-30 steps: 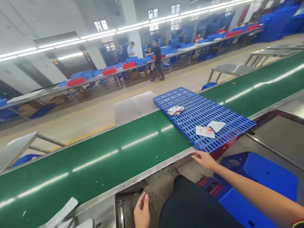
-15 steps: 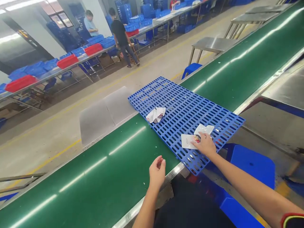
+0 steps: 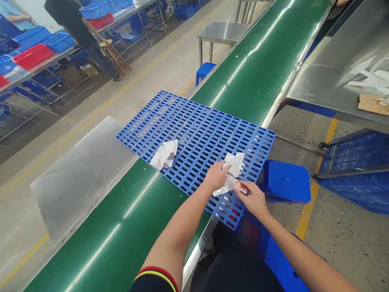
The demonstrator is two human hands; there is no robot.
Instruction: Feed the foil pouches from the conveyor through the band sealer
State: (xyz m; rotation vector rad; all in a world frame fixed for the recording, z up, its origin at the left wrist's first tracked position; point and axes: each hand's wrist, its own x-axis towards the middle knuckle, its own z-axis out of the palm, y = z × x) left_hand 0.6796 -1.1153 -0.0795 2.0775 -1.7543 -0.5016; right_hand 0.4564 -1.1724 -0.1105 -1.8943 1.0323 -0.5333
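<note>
My right hand (image 3: 253,199) pinches the printed end of a small white pouch (image 3: 224,189), low over the near right part of a blue slotted plastic panel (image 3: 194,134). My left hand (image 3: 216,176) is closed at the same pouch's far side, its fingertips partly hidden against the white film. Just beyond the fingers, a second white pouch (image 3: 236,163) lies on the panel. Farther left, crumpled white pouches (image 3: 166,154) rest at the panel's edge; their exact number is unclear.
The panel lies across a green conveyor belt (image 3: 255,61). Blue stools (image 3: 287,180) stand at the near right, under a steel table (image 3: 328,77) bearing white strips and cardboard. A blue crate (image 3: 358,170) stands below. Two people are across the aisle by tables with bins (image 3: 33,56).
My left hand has come up from over the belt to the pouch beside my right hand. The printed pouch is turned and tilted between them. The view has swung to the right.
</note>
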